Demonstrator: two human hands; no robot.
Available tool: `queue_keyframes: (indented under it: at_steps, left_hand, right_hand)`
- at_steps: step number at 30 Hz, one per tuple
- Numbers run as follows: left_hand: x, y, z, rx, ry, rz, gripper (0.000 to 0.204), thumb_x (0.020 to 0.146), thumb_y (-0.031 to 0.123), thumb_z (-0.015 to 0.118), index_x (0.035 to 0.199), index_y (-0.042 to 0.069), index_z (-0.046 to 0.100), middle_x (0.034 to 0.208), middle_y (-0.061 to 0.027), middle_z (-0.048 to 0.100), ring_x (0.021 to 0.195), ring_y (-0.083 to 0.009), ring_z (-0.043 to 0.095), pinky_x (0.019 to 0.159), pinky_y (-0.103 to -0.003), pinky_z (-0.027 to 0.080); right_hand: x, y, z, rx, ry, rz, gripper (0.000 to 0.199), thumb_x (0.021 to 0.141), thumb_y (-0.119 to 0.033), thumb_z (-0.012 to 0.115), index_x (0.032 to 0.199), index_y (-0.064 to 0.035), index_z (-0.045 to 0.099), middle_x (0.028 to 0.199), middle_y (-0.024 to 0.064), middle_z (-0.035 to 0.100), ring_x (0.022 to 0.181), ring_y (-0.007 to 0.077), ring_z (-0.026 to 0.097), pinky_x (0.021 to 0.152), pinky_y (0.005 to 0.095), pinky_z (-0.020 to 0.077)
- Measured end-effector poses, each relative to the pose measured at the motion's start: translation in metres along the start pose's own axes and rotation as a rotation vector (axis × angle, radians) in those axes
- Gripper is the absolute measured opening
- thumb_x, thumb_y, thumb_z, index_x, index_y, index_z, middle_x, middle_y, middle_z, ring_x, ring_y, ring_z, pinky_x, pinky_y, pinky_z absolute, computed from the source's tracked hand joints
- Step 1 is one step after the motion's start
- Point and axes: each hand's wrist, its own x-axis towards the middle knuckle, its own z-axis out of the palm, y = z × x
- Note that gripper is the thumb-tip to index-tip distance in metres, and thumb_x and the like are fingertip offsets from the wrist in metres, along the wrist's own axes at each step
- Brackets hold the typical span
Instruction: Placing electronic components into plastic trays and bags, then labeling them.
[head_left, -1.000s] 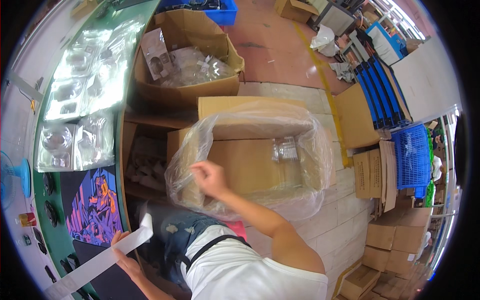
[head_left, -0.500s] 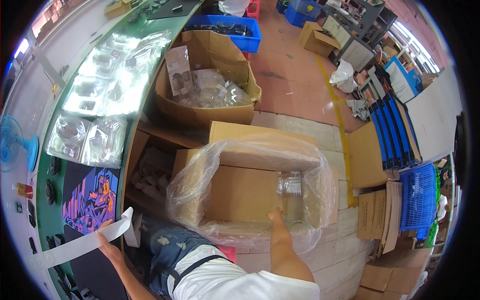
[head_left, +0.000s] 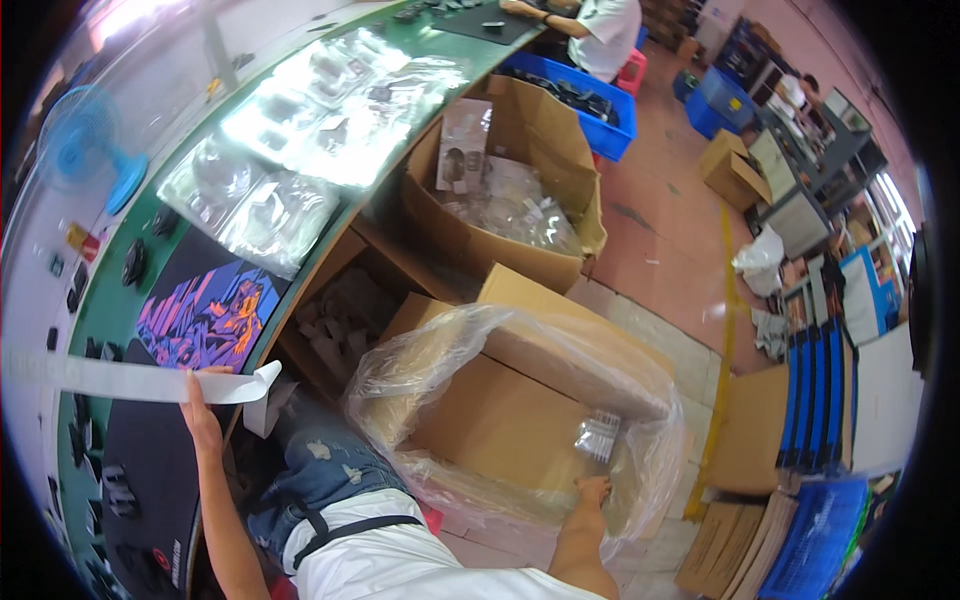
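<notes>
Far left of the lined carton [head_left: 500, 430]: a blue desk fan [head_left: 80, 150] at the back of the curved green workbench [head_left: 110, 300], round and plastic. Left of the carton, at bench edge: left hand [head_left: 203, 415], fingers closed on a long white paper strip [head_left: 130, 380], flat, matte, curling at its near end. Beside that hand, farther along the bench: a dark mat with a purple and orange print [head_left: 210, 315], then glossy clear plastic blister trays [head_left: 250, 200], moulded, catching strong glare. Under the bench, just left of the carton: a shelf of pale crumpled pieces [head_left: 335, 315].

Centre: the carton itself, plain brown corrugated board, rectangular, flaps open, lined with a thin, wrinkled, see-through plastic bag [head_left: 400, 370] draped over its rim. Inside, toward its right wall: a small clear packet [head_left: 598, 437], ribbed and shiny, lying on the bottom. Just below it, right hand [head_left: 592, 490], reaching in past the bag's edge, fingers hidden from above; open or closed, cannot tell.

Behind the carton: a second open brown box [head_left: 510, 180] full of clear bagged parts. Right of the carton: flattened cardboard [head_left: 750, 430] and blue crates [head_left: 820, 370].
</notes>
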Motion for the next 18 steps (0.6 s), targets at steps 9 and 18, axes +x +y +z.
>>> queue_keyframes:
  at_steps: [9, 18]
  left_hand:
    - [-0.004, -0.003, -0.002, 0.013, 0.050, 0.008, 0.051, 0.109, 0.034, 0.034, 0.098, -0.006, 0.064, 0.094, -0.0164, 0.070, 0.091, -0.0216, 0.064, 0.091, -0.033, 0.045]
    - [0.003, -0.007, 0.016, -0.018, 0.062, 0.072, 0.046, 0.108, 0.030, 0.039, 0.097, -0.007, 0.066, 0.092, -0.0158, 0.071, 0.089, -0.0237, 0.067, 0.088, -0.036, 0.049]
  right_hand:
    - [-0.004, -0.025, 0.019, -0.003, 0.029, -0.014, 0.103, 0.071, -0.037, 0.084, 0.148, 0.0008, 0.027, 0.147, 0.0233, 0.042, 0.134, 0.0399, 0.047, 0.112, 0.0471, 0.0400]
    - [-0.005, -0.038, 0.041, 0.150, -0.052, -0.163, 0.036, 0.082, -0.023, 0.071, 0.107, 0.0018, 0.070, 0.113, 0.0226, 0.070, 0.109, 0.0345, 0.068, 0.093, 0.0424, 0.0544]
